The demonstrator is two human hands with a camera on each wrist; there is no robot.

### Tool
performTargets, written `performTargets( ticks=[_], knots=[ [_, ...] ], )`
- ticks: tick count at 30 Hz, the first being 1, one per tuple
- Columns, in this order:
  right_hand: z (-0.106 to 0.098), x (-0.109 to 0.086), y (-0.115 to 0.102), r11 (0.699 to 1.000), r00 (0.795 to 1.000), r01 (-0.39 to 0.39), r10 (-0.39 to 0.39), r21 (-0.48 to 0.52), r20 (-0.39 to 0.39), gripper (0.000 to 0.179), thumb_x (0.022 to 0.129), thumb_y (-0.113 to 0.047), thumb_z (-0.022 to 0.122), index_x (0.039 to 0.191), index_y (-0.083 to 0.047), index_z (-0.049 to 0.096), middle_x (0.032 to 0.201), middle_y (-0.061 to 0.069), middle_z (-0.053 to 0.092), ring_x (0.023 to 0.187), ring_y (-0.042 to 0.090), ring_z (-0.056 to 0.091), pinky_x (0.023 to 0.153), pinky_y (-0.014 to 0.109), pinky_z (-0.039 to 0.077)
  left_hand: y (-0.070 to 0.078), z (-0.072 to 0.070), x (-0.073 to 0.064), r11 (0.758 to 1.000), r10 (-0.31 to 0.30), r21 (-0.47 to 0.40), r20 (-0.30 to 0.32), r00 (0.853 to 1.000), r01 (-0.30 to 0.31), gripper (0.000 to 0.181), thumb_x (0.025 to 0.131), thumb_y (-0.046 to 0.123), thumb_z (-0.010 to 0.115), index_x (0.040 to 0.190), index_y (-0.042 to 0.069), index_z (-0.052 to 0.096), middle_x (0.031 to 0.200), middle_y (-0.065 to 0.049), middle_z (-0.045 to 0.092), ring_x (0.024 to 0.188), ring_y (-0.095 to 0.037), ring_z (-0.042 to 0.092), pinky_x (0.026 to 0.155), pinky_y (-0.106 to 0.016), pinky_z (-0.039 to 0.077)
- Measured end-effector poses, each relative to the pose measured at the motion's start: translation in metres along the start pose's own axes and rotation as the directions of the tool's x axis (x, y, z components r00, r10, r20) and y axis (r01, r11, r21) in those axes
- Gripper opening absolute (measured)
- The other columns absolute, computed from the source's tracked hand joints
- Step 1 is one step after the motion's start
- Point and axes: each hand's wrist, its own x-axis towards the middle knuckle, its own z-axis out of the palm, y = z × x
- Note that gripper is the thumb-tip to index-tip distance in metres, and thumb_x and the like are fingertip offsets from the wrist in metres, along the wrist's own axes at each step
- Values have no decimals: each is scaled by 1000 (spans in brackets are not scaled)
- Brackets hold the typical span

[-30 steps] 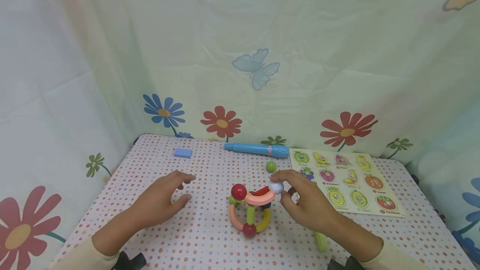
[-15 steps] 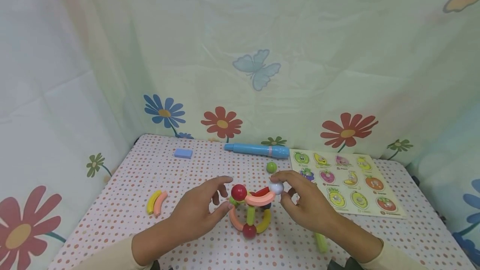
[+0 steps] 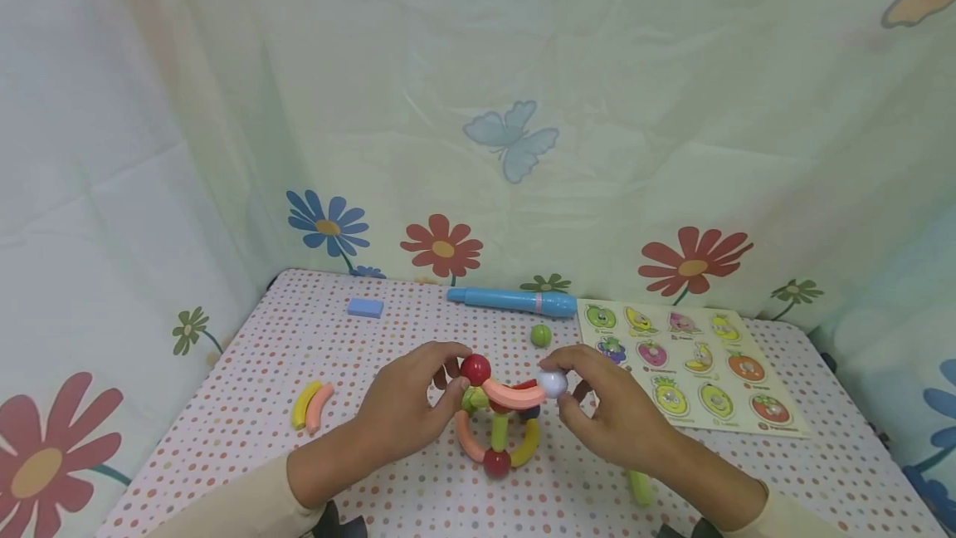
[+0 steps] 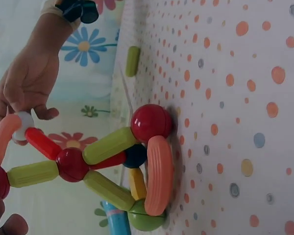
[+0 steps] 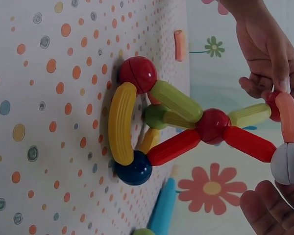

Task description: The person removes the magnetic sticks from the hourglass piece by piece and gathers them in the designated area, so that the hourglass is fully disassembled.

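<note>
A structure of colored balls and rods stands on the dotted table (image 3: pixel 418 330). Its ring-shaped base has a red ball (image 3: pixel 497 462), a yellow curved rod (image 5: pixel 121 125) and a dark blue ball (image 5: pixel 134 168). From a central red ball (image 5: pixel 213 126), a green rod (image 4: pixel 33 174) and a red rod (image 5: pixel 250 144) rise to the top. My left hand (image 3: pixel 409 398) pinches the upper red ball (image 3: pixel 475 369). With my right hand (image 3: pixel 614 402) I pinch the white ball (image 3: pixel 553 383). A salmon curved rod (image 3: pixel 514 395) joins those two balls.
Yellow (image 3: pixel 304 405) and salmon (image 3: pixel 319 408) curved rods lie at the left. Behind are a blue block (image 3: pixel 365 307), a blue pen-like tube (image 3: pixel 511 300) and a green ball (image 3: pixel 541 335). A fruit-picture sheet (image 3: pixel 773 428) lies right, a green rod (image 3: pixel 639 488) nearer.
My left hand has moved right from the table's left side to the structure and now grips the upper red ball, which sits slightly higher. The right hand stays at the white ball.
</note>
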Motion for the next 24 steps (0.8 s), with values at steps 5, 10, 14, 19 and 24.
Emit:
performTargets(
  ticks=[5, 10, 14, 19, 24],
  knots=[
    [0, -2, -5, 1000, 1000, -4, 4, 10, 28, 49, 83, 3, 77, 125, -17, 61, 118, -10, 61, 97, 7, 59, 73, 26, 57, -3, 2, 6, 1000, -28, -11, -41, 999, 28, 30, 95, 13, 73, 123, 13, 63, 90, 12, 62, 76, -6, 57, 60, -21, 49],
    [1, -3, -11, 1000, 999, 4, -4, 7, 42, 46, 83, -3, 81, 123, -16, 61, 115, -11, 62, 92, 7, 60, 72, 26, 57, -3, 5, 14, 992, -101, -78, -43, 994, 97, 17, 96, 11, 71, 109, 14, 62, 84, 12, 60, 71, -8, 55, 61, -24, 49],
    [4, -2, -16, 1000, 998, -1, 1, -1, 65, 44, 85, -12, 84, 122, -17, 61, 114, -11, 62, 89, 8, 60, 72, 25, 57, -1, 6, 18, 970, -164, -182, 13, 986, 164, 16, 99, 14, 68, 114, 12, 62, 94, 9, 63, 77, -8, 57, 64, -26, 52],
    [9, -2, -21, 998, 996, 55, -55, 7, 68, 43, 86, -19, 85, 121, -17, 61, 113, -11, 63, 91, 6, 59, 72, 23, 56, 5, 6, 23, 924, -218, -284, 156, 963, 255, 38, 103, 30, 63, 135, 11, 56, 118, 5, 63, 89, -10, 61, 66, -28, 56],
    [14, -1, -23, 989, 988, 145, -147, 42, 52, 45, 86, -14, 84, 124, -18, 60, 113, -10, 64, 93, 5, 61, 71, 22, 56, 10, 6, 27, 904, -187, -335, 247, 951, 265, 53, 103, 34, 62, 149, 13, 48, 132, 4, 59, 91, -11, 61, 64, -30, 56]
  ],
)
